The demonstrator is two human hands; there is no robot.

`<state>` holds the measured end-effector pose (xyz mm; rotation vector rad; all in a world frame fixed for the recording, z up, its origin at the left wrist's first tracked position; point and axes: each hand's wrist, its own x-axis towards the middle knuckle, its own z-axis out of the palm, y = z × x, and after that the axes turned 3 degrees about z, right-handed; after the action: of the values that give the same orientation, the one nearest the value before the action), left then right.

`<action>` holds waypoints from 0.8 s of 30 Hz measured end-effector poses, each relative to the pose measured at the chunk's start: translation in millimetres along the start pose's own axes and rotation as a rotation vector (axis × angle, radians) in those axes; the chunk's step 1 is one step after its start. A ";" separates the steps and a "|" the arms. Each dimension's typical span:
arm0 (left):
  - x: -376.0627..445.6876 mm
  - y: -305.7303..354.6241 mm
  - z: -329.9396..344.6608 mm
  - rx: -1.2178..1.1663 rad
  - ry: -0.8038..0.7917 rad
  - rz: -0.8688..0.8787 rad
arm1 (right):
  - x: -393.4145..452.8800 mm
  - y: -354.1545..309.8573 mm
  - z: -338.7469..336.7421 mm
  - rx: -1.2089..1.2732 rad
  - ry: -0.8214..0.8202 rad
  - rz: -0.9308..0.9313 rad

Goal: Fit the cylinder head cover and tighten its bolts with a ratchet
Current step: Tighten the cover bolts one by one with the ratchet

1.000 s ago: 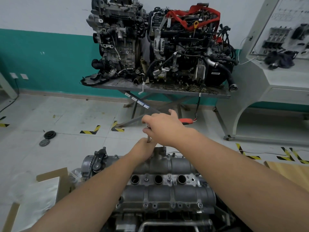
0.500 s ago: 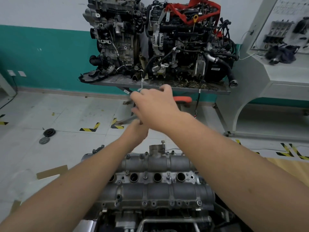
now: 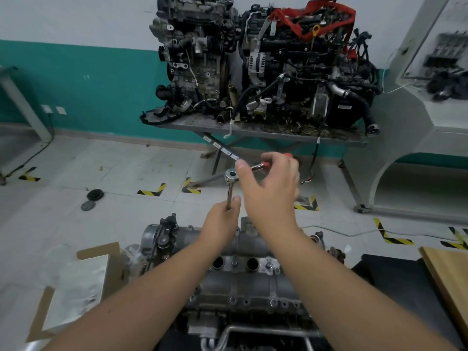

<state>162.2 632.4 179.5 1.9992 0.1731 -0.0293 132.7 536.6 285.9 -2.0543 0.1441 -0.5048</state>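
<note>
Holding the ratchet (image 3: 231,175) up over the cover (image 3: 243,282), the right hand (image 3: 272,188) curls round its red handle; the left hand (image 3: 222,219) pinches the shaft below, maybe an extension bar.

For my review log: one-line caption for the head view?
Left hand grips the extension bar while right hand holds the ratchet above the cylinder head cover.

The cylinder head cover (image 3: 243,282) is showing dull silver-grey metal. The ratchet (image 3: 231,175) is gleaming chrome, its handle (image 3: 264,165) showing red-orange. A red strap (image 3: 326,15) is draping over the black engine (image 3: 298,69). Yellow-and-black striped tape (image 3: 151,192) is marking the pale grey floor (image 3: 76,160). The wall (image 3: 88,82) is showing a teal band under white.
</note>
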 end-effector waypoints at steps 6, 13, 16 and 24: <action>-25.3 -17.1 14.8 -0.075 -0.037 0.015 | -1.2 -6.5 3.2 0.533 -0.446 0.579; -44.4 -26.9 12.1 0.057 -0.249 0.039 | 4.1 -9.5 7.2 0.236 -0.636 0.525; -47.0 -27.2 3.5 0.141 -0.349 0.136 | 9.7 -11.6 10.4 0.156 -0.596 0.495; -35.2 -54.0 -24.6 0.257 -0.385 0.248 | 9.7 -5.0 24.2 0.240 -0.566 0.568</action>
<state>118.6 673.1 144.7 2.2134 -0.3406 -0.2879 150.9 555.7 282.5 -1.7399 0.2966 0.3921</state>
